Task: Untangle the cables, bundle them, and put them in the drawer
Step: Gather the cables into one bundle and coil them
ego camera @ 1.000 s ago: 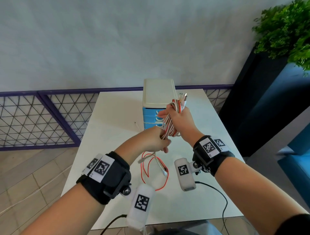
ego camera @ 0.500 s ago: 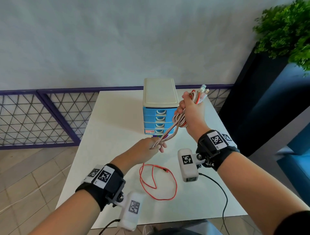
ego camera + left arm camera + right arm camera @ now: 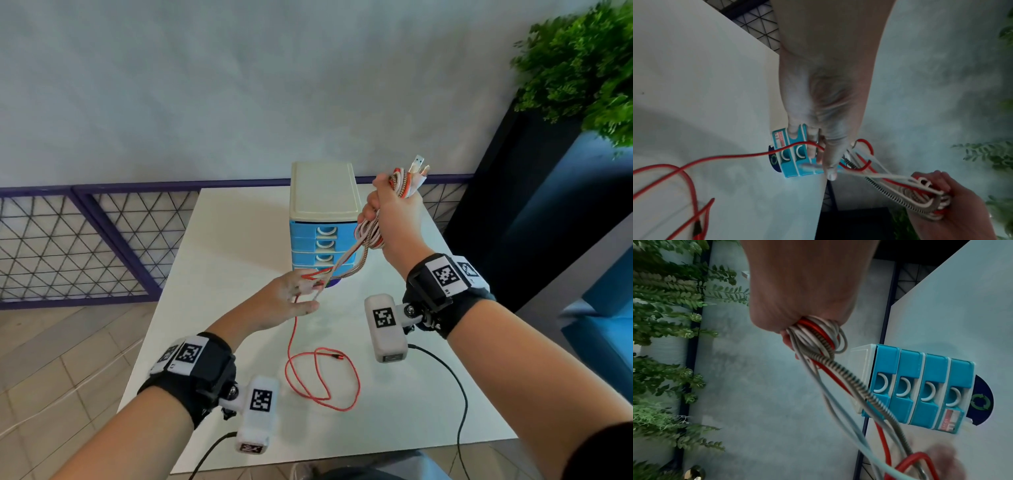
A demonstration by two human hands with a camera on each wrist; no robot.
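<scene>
My right hand [image 3: 390, 205] is raised beside the drawer unit and grips a coiled cable bundle [image 3: 404, 181] of red, white and braided strands, plugs sticking out on top. The same bundle [image 3: 818, 335] shows under the fist in the right wrist view. Strands run down left to my left hand [image 3: 298, 291], whose fingers [image 3: 830, 162] lie nearly straight with the red cable [image 3: 748, 155] threaded between them. The red cable's loose end [image 3: 322, 380] loops on the white table [image 3: 222, 257]. The blue drawer unit [image 3: 322, 240] stands with all its drawers closed.
The drawer unit's cream top [image 3: 323, 188] sits at the table's far middle. A green plant [image 3: 582, 68] on a dark planter stands to the right. A purple lattice fence [image 3: 85, 240] runs behind the table. A black wrist-camera wire [image 3: 460, 394] trails over the front edge.
My right hand has lifted the bundle up and to the right. My left hand has loosened from a grip to nearly straight fingers, and more red cable lies looped on the table.
</scene>
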